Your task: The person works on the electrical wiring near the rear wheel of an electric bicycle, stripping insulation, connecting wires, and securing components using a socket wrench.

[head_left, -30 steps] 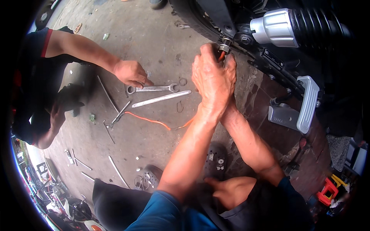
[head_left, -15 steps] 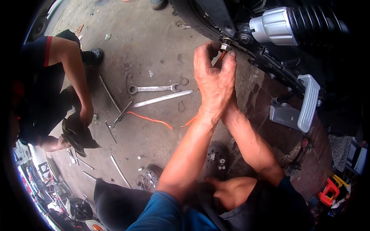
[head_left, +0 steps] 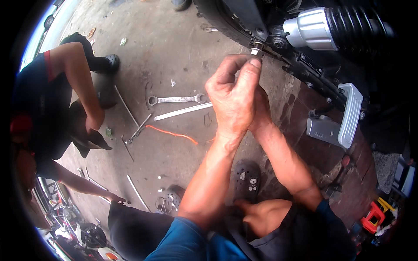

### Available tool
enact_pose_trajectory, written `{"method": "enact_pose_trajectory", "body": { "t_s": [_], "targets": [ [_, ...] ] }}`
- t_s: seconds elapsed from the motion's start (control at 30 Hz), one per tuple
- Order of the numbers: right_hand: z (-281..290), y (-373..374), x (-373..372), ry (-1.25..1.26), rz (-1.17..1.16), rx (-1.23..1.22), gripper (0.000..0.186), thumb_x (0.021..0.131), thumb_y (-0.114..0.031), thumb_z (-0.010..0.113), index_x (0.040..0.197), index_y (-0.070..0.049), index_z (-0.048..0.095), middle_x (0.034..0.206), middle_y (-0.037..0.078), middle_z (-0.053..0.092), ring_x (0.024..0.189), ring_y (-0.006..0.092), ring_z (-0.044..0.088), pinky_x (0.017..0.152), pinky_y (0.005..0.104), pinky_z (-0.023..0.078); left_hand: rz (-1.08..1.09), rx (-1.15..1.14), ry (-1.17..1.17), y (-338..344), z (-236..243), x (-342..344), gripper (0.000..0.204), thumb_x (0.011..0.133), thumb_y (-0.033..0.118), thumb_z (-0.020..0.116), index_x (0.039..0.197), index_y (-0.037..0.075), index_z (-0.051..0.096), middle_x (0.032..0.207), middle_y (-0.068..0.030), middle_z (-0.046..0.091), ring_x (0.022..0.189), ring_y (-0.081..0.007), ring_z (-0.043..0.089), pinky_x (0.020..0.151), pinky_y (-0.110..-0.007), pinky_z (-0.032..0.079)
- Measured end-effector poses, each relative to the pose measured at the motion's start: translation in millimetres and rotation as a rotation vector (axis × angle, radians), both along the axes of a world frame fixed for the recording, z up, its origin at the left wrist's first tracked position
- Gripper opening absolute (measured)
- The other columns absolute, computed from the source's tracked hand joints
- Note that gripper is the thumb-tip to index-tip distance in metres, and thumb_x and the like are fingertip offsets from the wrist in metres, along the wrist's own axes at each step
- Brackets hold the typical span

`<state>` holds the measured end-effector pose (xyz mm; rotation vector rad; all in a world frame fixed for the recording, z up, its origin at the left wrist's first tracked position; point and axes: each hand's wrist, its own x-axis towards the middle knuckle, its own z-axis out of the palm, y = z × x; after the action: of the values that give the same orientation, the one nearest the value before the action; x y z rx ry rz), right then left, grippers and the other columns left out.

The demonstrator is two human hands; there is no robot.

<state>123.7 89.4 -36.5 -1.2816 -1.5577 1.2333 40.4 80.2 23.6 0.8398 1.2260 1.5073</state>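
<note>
My left hand (head_left: 233,95) is in front, closed, with thumb and fingers pressed together just below a shiny metal nut (head_left: 257,51) on the motorcycle's swingarm by the rear wheel (head_left: 217,21). What the fingertips pinch is hidden. My right hand (head_left: 261,106) lies behind the left; its fingers are covered. An orange cord (head_left: 172,132) runs over the ground toward my left forearm, and a short bit shows beside the wrist. Left of my hands lie a combination wrench (head_left: 176,99) and a flat metal bar (head_left: 180,112).
A coil-spring shock absorber (head_left: 309,28) and a silver footrest (head_left: 350,115) stick out at right. A T-handle tool (head_left: 137,128) and several rods lie on the floor. Another person (head_left: 48,100) crouches at left, one arm reaching beside my knee. Red and yellow items (head_left: 373,216) sit lower right.
My hands have shifted slightly down and left from the nut. A red-orange piece below the nut is now out of sight. The other person's lower arm has stretched toward my knee.
</note>
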Motion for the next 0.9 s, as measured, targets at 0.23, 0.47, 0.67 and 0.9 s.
{"method": "enact_pose_trajectory", "body": {
  "t_s": [0.23, 0.47, 0.67, 0.9],
  "targets": [
    [-30.5, -4.0, -6.4, -0.134, -0.107, 0.324, 0.046, 0.102, -0.047, 0.028, 0.103, -0.008, 0.053, 0.091, -0.001, 0.055, 0.079, 0.0071, 0.054, 0.068, 0.0274, 0.046, 0.011, 0.057, -0.093, 0.6, 5.7, 0.7, 0.04, 0.084, 0.022, 0.065, 0.109, -0.009, 0.062, 0.108, -0.0175, 0.065, 0.099, -0.0218, 0.06, 0.09, -0.033, 0.046],
    [-14.6, -5.5, -9.4, 0.933, -0.187, -0.443, 0.048, 0.094, -0.045, 0.054, 0.112, -0.001, 0.055, 0.095, 0.005, 0.057, 0.083, 0.0146, 0.056, 0.076, 0.0289, 0.045, 0.061, -0.003, -0.05, 2.0, -15.0, -20.9, 0.03, 0.086, 0.019, 0.062, 0.098, -0.008, 0.066, 0.093, -0.0137, 0.068, 0.087, -0.0168, 0.062, 0.081, -0.028, 0.047],
    [7.7, 13.6, -8.4, 0.858, -0.275, -0.238, 0.039, 0.088, -0.047, 0.062, 0.101, -0.01, 0.057, 0.091, 0.001, 0.058, 0.083, 0.0144, 0.056, 0.074, 0.032, 0.045, 0.233, -0.164, 0.046, -8.0, -46.9, -31.4, 0.027, 0.083, 0.018, 0.059, 0.094, -0.007, 0.065, 0.084, -0.0093, 0.066, 0.08, -0.0154, 0.059, 0.076, -0.026, 0.044],
    [13.2, 24.4, -3.4, 1.234, -0.074, -0.554, 0.045, 0.092, -0.05, 0.053, 0.101, -0.007, 0.057, 0.094, 0.005, 0.06, 0.09, 0.0197, 0.059, 0.081, 0.0344, 0.046, 0.209, -0.352, 0.068, -38.6, -59.6, -42.6, 0.03, 0.082, 0.019, 0.059, 0.094, -0.008, 0.065, 0.086, -0.0099, 0.066, 0.08, -0.0166, 0.058, 0.077, -0.028, 0.044]
  ]
}}
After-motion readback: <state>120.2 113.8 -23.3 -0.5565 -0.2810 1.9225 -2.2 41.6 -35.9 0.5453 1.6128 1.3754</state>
